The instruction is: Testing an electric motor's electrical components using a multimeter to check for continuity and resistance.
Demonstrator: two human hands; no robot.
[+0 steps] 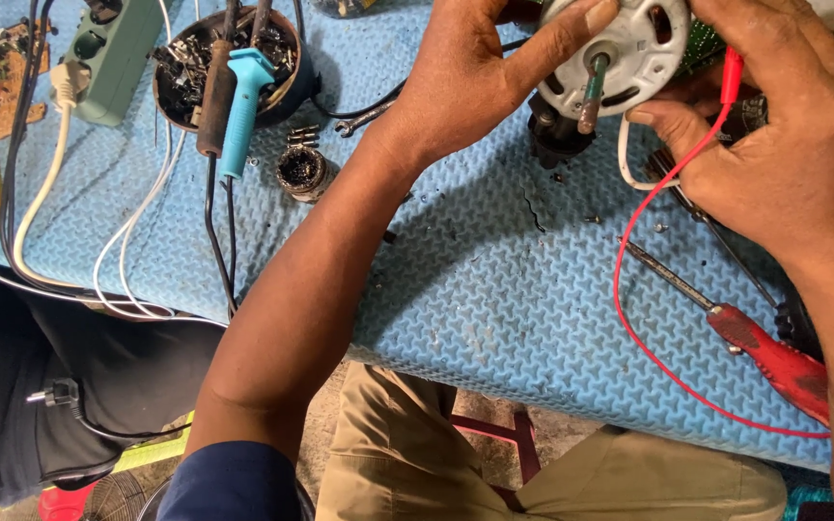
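Observation:
A round silver electric motor (634,53) with a short shaft pointing toward me is held up over the blue textured mat (494,260). My left hand (480,82) grips its left side, thumb laid across the face. My right hand (784,125) holds the motor's right side and pinches a red probe (731,77) whose thin red wire (629,318) loops down over the mat. A white wire (625,159) hangs under the motor.
A red-handled screwdriver (764,352) lies on the mat at right. At top left a bowl of small parts (180,72) holds two soldering irons (238,106). Beside it lie a green power strip (113,58), white cables, a circuit board (7,68) and a small round tin (301,171).

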